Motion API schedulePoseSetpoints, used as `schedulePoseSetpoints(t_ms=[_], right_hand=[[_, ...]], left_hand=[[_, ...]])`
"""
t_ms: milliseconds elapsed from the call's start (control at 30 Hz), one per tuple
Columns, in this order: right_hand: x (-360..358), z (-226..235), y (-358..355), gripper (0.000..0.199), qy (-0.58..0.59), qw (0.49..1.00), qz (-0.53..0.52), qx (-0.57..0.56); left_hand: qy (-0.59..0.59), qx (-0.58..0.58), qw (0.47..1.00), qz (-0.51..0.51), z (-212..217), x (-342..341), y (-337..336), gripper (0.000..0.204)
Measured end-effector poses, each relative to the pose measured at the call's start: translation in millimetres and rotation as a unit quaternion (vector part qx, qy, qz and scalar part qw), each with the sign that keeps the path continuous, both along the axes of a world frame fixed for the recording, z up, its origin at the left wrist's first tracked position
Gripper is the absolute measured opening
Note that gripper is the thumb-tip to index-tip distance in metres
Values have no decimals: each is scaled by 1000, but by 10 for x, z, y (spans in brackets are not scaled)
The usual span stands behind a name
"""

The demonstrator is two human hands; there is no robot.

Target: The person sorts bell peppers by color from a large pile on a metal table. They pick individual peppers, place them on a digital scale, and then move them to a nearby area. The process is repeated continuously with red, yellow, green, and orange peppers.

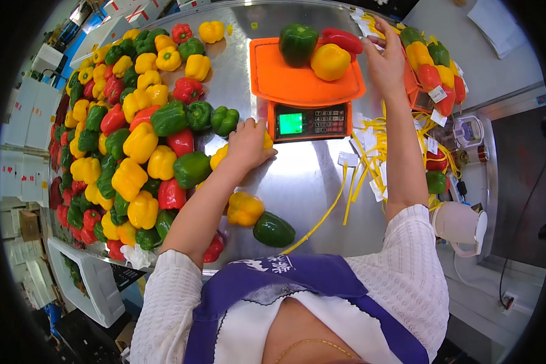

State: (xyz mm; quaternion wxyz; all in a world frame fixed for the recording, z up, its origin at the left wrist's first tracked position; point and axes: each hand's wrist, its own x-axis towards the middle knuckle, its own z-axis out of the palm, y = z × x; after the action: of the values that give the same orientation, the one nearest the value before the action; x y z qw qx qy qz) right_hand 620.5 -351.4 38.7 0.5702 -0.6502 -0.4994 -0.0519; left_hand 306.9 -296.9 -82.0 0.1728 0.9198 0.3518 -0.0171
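left hand (246,143) curled over yellow pepper (219,156) on steel table (303,182), clamped on it beside scale (306,91). right hand (385,57) fingers spread, holding nothing, near red pepper (344,39) on orange tray. pepper heap (133,139) left, within reach.

green scale screen (290,123), white tags (437,94)

A produce packing room: heaped bell peppers (133,139), an orange scale (306,91), steel table (303,182).
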Motion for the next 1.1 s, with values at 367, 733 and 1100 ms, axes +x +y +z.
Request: schedulePoseSetpoints(t_ms=[367,733,1100], right_hand=[[-1788,-910,-817,75,223,882,290,-296],[-2044,-1064,-1026,92,301,824,342,-336],[-1241,-873,-1049,55,178,923,166,-298]], left_hand=[[-463,-550,663,208,280,-605,72,54],[-251,-103,962,-42,250,-775,-441,78],[-118,47,985,-114,101,-790,-580,52]])
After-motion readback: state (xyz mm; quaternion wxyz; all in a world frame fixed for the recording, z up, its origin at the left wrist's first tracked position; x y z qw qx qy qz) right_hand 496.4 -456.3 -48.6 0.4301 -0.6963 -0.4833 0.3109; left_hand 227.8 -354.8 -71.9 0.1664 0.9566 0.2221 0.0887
